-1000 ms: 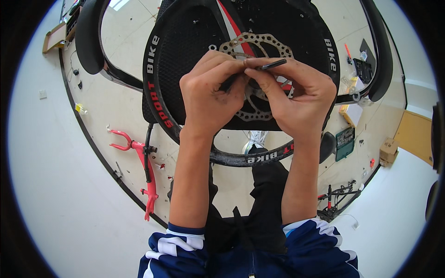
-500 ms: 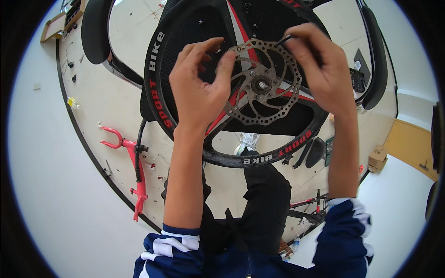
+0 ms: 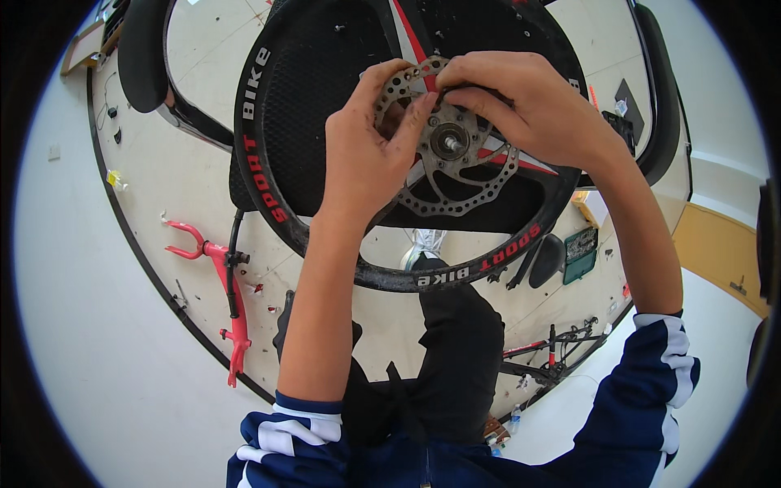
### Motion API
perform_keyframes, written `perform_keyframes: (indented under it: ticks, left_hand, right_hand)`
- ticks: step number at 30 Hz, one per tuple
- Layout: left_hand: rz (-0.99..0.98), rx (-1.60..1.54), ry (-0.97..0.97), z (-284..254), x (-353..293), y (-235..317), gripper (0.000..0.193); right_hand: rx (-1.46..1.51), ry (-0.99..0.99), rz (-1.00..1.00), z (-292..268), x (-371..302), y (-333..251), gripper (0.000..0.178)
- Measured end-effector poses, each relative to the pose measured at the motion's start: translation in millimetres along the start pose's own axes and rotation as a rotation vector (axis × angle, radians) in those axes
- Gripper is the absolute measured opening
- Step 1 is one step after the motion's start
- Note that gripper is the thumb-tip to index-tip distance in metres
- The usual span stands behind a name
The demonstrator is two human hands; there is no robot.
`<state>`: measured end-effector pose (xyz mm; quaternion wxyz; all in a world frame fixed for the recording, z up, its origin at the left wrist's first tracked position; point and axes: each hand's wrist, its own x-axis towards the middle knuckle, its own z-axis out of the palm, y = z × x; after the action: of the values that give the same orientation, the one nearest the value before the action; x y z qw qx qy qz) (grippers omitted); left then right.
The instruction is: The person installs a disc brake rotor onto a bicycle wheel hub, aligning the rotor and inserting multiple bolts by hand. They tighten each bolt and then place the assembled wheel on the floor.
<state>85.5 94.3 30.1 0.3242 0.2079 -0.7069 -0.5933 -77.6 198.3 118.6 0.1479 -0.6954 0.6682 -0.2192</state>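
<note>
A metal brake disc lies over the hub of a black bicycle wheel with red and white spokes. My left hand is closed on the disc's upper left part; some fingers show through its cutouts, while the thumb rests near the hub. From the right, my right hand reaches over the disc. Its thumb and forefinger are pinched close to my left thumb, on a small dark tool that looks like a hex key, mostly hidden by the fingers. Several small bolts lie loose on the black surface beneath.
The wheel rests on a black chair seat between two armrests. A red bicycle fork and frame part lies on the floor at left. At right are a saddle, a green case and a dark bicycle frame.
My right hand has moved left and inward, bringing the small dark tool from the disc's right rim toward the hub. My left hand has moved slightly right and closed over the disc.
</note>
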Motion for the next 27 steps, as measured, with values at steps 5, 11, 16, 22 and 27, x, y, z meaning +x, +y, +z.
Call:
perform_keyframes:
  ticks: [5, 11, 16, 22, 27]
  left_hand:
    - [-0.002, -0.005, -0.011, -2.3, 2.2, -6.5, 0.035]
    - [0.018, -0.022, -0.018, -2.0, 4.2, -9.9, 0.037]
    - [0.026, -0.023, -0.009, -1.7, 5.1, -9.8, 0.035]
    - [0.033, -0.009, 0.011, -1.1, 4.9, -11.2, 0.032]
    - [0.036, -0.056, 0.031, 1.2, 4.0, -11.2, 0.031]
  right_hand:
    - [-0.032, -0.019, -0.061, 3.0, 0.5, 6.8, 0.018]
    - [0.019, 0.020, -0.034, 6.0, -0.8, 10.3, 0.017]
    - [0.029, 0.039, -0.019, 6.6, -1.5, 11.2, 0.017]
    - [0.006, 0.036, -0.034, 7.6, -0.1, 13.8, 0.019]
    - [0.011, 0.020, -0.026, 7.3, 0.6, 14.2, 0.019]
